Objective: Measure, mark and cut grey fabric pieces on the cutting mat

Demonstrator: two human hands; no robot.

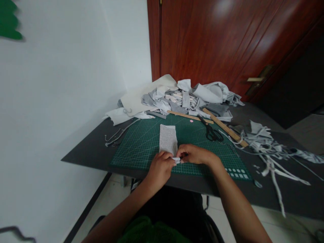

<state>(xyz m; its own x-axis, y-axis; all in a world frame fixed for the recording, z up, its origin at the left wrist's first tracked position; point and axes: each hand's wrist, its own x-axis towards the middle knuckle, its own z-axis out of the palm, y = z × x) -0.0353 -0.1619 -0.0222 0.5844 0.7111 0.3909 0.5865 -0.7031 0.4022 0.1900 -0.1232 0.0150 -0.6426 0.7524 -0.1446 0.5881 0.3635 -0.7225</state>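
A strip of light grey fabric [168, 137] lies lengthwise on the green cutting mat [141, 145], its far end flat. At its near end the fabric is turned over into a small pale fold. My left hand [161, 168] pinches this fold from the left, with fingers closed on it. From the right, my right hand [192, 154] grips the same end, its thumb and fingertips pressed together close to the left fingers. Some of the fabric's edge is hidden beneath the fingers of both hands.
Black scissors [212, 132] lie right of the fabric, beside a wooden ruler [225, 127] and another wooden ruler [189, 116]. Behind the mat rises a heap of grey and white cloth [182, 98]. Fabric scraps [260, 138] and trailing strips cover the right side. A wall borders the left.
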